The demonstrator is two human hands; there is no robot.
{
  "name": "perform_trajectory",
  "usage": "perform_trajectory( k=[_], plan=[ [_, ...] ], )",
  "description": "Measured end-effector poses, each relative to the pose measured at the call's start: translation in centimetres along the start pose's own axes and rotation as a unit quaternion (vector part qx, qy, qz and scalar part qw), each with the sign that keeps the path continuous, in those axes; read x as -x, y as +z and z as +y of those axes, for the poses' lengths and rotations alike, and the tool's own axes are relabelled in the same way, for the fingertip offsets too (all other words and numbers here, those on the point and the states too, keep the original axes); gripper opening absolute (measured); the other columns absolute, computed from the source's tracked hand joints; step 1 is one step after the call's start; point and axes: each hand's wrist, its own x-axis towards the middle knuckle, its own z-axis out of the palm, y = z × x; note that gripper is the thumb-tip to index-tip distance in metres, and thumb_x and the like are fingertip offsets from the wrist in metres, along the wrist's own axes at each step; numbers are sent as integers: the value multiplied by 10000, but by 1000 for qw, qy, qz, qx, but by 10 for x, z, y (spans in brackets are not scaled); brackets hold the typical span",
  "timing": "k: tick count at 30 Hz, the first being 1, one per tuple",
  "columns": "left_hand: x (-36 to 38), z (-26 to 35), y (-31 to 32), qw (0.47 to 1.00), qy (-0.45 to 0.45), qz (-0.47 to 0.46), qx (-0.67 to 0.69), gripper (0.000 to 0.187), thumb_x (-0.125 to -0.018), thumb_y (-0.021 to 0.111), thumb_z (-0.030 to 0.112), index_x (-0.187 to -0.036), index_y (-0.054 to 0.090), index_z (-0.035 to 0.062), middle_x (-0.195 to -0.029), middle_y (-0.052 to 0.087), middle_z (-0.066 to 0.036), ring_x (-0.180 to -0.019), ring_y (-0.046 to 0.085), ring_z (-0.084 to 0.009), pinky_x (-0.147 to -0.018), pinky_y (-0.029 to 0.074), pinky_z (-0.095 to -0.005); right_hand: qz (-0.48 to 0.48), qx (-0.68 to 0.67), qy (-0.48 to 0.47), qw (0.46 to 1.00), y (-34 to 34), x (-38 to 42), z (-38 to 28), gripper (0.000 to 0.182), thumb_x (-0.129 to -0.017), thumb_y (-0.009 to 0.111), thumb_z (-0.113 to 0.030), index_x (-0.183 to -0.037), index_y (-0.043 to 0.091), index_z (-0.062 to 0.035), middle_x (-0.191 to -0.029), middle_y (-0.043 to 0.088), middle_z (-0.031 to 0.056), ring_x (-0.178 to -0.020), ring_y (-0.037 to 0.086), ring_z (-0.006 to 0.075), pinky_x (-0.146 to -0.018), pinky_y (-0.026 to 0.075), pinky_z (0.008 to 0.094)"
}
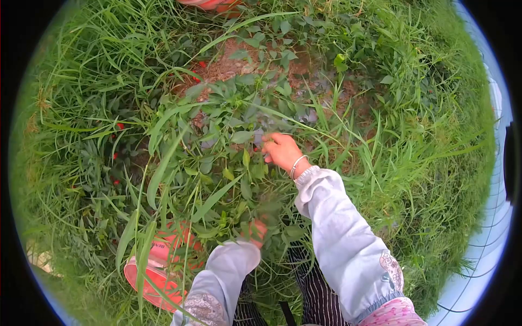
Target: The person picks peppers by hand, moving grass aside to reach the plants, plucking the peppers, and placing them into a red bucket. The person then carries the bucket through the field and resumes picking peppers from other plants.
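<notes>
My right hand [284, 152], with a bracelet at the wrist, reaches into a leafy green plant [239, 111]. Its fingers are curled together at the leaves, and what is between them is too small to make out. A small red pepper [256, 149] shows just left of the fingertips. Lower down, my left hand [255, 232] is among the leaves close to the plant's base. Motion blurs it and foliage covers part of it, so its fingers cannot be read. Pale sleeves [342, 228] cover both forearms.
A red-orange container [155, 274] with dark lettering stands in the grass at lower left, partly behind blades. Several red peppers [120, 126] dot the plants on the left. Bare brown soil [231, 60] lies beyond the plant. Another red-orange object [212, 4] is cut off at the top.
</notes>
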Motion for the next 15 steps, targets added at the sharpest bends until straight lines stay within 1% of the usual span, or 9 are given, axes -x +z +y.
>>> perform_trajectory(
  k=[1,2,3,6,7,8,10,13,15],
  plan=[
    [0,13,-20,999,-49,-9,11,264,-815,556,245,-1037,590,107,-913,605,-112,-854,599,-284,-734,486,-376,19,-17,23,999,5,-10,5,228,-840,499,-132,-1038,535,-25,-803,616,73,-635,583,129,-542,453,258],
    [0,19,-40,998,-55,-15,16,272,-820,551,251,-1044,587,100,-919,604,-118,-860,599,-284,-740,485,-377,39,-34,45,998,8,-20,9,209,-836,498,-140,-1011,532,-31,-795,612,67,-612,572,126,-526,444,258],
    [-1,26,-70,998,-62,-21,21,280,-826,547,257,-1051,583,93,-925,603,-123,-866,598,-285,-746,483,-379,32,-120,94,988,9,-25,8,157,-834,520,-166,-952,520,-62,-779,599,46,-585,546,120,-517,416,276],
    [1,30,-114,999,-14,-49,-3,328,-840,530,261,-1097,553,59,-979,590,-153,-903,591,-284,-781,473,-379,-5,-252,106,962,28,-34,-1,176,-842,534,-196,-976,523,-85,-754,592,22,-598,547,118,-534,405,296],
    [-2,40,-139,997,-32,-70,-25,356,-842,527,258,-1124,536,42,-1007,582,-167,-927,586,-285,-800,466,-377,-5,-260,119,958,38,-36,-6,185,-848,546,-220,-984,524,-96,-751,590,9,-622,543,116,-550,402,305],
    [-2,42,-149,997,-35,-63,-24,368,-847,518,242,-1152,510,37,-1024,579,-167,-941,582,-286,-820,460,-381,-54,-267,101,957,45,-42,-7,208,-834,573,-206,-1013,515,-116,-762,589,9,-645,544,120,-556,416,313],
    [0,44,-157,999,-25,-23,0,385,-862,495,196,-1211,449,39,-1048,581,-151,-960,578,-288,-858,448,-394,-36,-305,88,948,59,-46,-14,420,-780,622,-130,-1162,452,-94,-727,583,14,-539,525,131,-478,403,319],
    [7,44,-149,995,-52,-9,81,412,-868,465,180,-1246,426,23,-1147,530,-162,-1048,524,-301,-925,408,-387,51,-336,80,937,68,-61,-8,515,-762,638,-92,-1226,416,-85,-668,564,20,-512,515,123,-423,387,306],
    [5,49,-144,986,-87,-27,138,434,-864,449,193,-1251,438,-1,-1238,475,-188,-1131,471,-312,-973,374,-371,68,-320,42,944,61,-78,0,470,-766,630,-82,-1196,440,-70,-652,561,30,-511,514,122,-404,373,298]
  ],
)
